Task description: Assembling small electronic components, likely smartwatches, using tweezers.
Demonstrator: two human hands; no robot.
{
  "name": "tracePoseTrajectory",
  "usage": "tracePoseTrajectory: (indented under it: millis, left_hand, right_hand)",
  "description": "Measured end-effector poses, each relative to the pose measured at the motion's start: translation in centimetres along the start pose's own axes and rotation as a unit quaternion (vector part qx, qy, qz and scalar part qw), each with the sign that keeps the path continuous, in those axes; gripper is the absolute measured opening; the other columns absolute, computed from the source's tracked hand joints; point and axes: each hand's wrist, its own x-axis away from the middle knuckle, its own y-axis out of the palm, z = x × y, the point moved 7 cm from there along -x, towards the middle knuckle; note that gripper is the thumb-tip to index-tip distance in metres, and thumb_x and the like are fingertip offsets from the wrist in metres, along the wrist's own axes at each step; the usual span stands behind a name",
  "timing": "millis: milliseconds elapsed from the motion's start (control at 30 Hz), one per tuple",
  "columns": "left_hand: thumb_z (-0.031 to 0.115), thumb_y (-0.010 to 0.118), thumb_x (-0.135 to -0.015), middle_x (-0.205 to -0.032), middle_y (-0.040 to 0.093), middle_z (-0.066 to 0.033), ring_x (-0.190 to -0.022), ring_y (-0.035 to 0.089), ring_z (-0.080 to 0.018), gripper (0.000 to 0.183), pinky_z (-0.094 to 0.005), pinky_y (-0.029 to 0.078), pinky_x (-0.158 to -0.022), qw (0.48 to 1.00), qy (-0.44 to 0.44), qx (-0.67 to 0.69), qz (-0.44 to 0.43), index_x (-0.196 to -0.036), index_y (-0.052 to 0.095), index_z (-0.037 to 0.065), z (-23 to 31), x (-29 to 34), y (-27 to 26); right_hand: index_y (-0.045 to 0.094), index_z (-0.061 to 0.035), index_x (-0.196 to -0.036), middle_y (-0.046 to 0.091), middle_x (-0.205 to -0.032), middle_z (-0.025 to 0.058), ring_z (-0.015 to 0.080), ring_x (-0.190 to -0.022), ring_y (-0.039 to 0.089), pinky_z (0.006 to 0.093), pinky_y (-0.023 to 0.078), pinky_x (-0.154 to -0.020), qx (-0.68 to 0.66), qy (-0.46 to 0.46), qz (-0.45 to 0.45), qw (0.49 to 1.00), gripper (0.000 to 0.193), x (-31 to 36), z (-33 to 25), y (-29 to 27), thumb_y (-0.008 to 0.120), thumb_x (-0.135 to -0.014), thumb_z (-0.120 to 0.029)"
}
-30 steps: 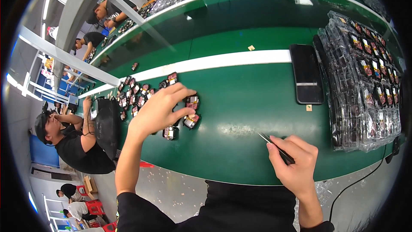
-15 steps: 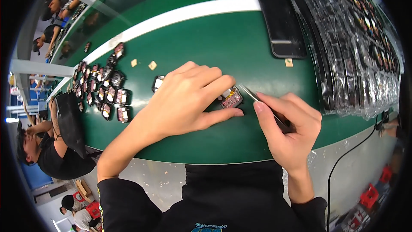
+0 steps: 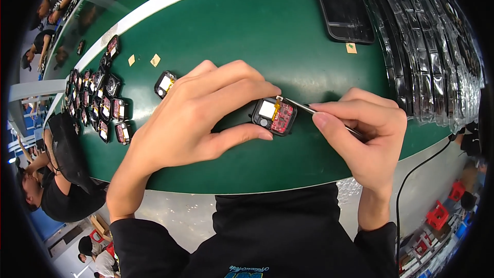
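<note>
A small black square casing [image 3: 282,123] lies on the green table with its inside facing up, showing a red circuit board, a white block and a yellow strip. My left hand [image 3: 198,111] arches over its left side, the index fingertip at the top edge and the thumb by the lower left edge, gripping it in place. Metal tweezers [image 3: 302,106] are pinched in my right hand [image 3: 363,134]. Their tips reach the casing's upper edge, close to my left index fingertip. Partly behind my left hand lies another open casing [image 3: 165,83].
Many similar casings [image 3: 119,109] sit clustered at the left. Small yellowish paper pieces [image 3: 155,60] dot the table [image 3: 231,26]. A flat black tray [image 3: 343,8] lies at the far right beside stacked clear plastic trays [image 3: 427,46]. A co-worker [image 3: 72,190] sits at the left.
The tweezers' tips have come to the casing's upper edge. My left fingers have shifted, uncovering more of the casing. The whole view has also shifted, with table items appearing farther up.
</note>
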Motion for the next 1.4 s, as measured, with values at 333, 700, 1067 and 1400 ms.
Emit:
tracePoseTrajectory:
  millis: [333, 700, 1067, 1400]
  left_hand:
    - [0.032, 0.100, -0.070, -0.100, 0.074, -0.0091, -0.085, 0.068, -0.0236, 0.062, -0.0340, 0.043, -0.077, 1.000, 0.029, 0.003, 0.002, -0.121, 0.081, 0.001, -0.5, -0.2, -0.1]
    - [0.036, 0.101, -0.068, -0.097, 0.075, -0.0056, -0.071, 0.061, -0.0172, 0.065, -0.0315, 0.042, -0.070, 0.999, -0.036, 0.015, -0.030, -0.121, 0.082, 0.003, -1.0, -0.3, -0.3]
    - [0.035, 0.101, -0.072, -0.098, 0.076, -0.0047, -0.067, 0.058, -0.0157, 0.059, -0.0298, 0.042, -0.066, 0.999, 0.037, 0.001, -0.003, -0.117, 0.082, 0.004, -0.7, -0.5, -0.3]
    - [0.043, 0.098, -0.071, -0.100, 0.078, -0.0050, -0.072, 0.060, -0.0161, 0.061, -0.0304, 0.040, -0.071, 0.996, 0.035, 0.047, -0.069, -0.118, 0.084, 0.006, -2.0, -0.6, -0.4]
  right_hand:
    - [0.086, 0.0013, -0.096, 0.064, -0.066, 0.0022, 0.0060, -0.049, 0.047, 0.0256, 0.030, -0.047, 0.131, -0.093, -0.025, 0.987, 0.020, 0.0, -1.5, 1.5, 0.083, -0.078, 0.010]
    - [0.087, 0.0020, -0.098, 0.066, -0.068, 0.0023, 0.0052, -0.051, 0.049, 0.0243, 0.030, -0.047, 0.152, -0.122, -0.017, 0.981, 0.023, 0.3, -1.7, 1.2, 0.084, -0.076, 0.009]
    - [0.082, 0.0027, -0.096, 0.059, -0.072, 0.0034, 0.0173, -0.053, 0.059, 0.0316, 0.045, -0.048, 0.203, -0.257, 0.039, 0.944, 0.025, 1.0, -2.2, 2.3, 0.088, -0.072, 0.009]
    - [0.084, 0.0018, -0.097, 0.064, -0.067, 0.0038, 0.0116, -0.047, 0.053, 0.0291, 0.039, -0.044, 0.144, -0.136, -0.034, 0.980, 0.020, 0.2, -1.5, 1.6, 0.086, -0.078, 0.009]
